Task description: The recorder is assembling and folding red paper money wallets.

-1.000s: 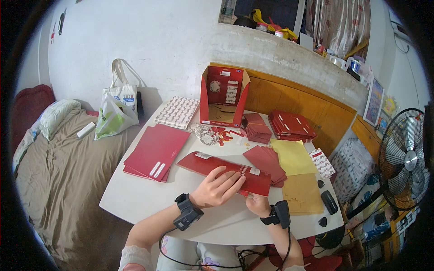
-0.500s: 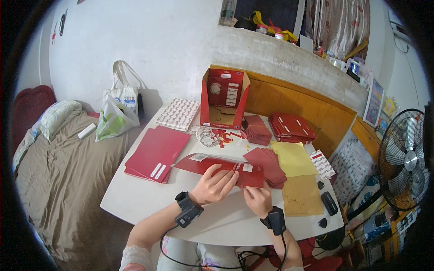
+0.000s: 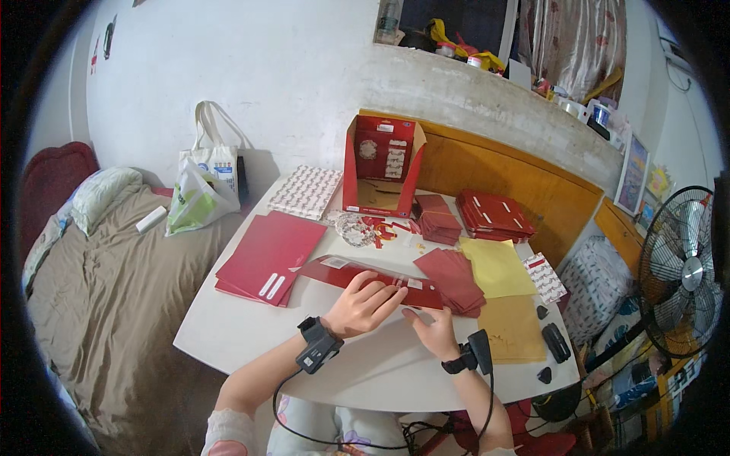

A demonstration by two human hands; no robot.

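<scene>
While both hands press on it, the red card strip [image 3: 365, 275] lies flat near the middle of the white table [image 3: 251, 334], long and narrow, with small white labels along it. Its near edge is hidden under the hands, and its right end runs against a red stack [image 3: 455, 275]. The left hand [image 3: 365, 305] lies palm down, fingers [image 3: 389, 295] straight and close together on the strip. The right hand [image 3: 432, 333] points loosely spread fingers [image 3: 413, 315] at its lower edge, gripping nothing.
</scene>
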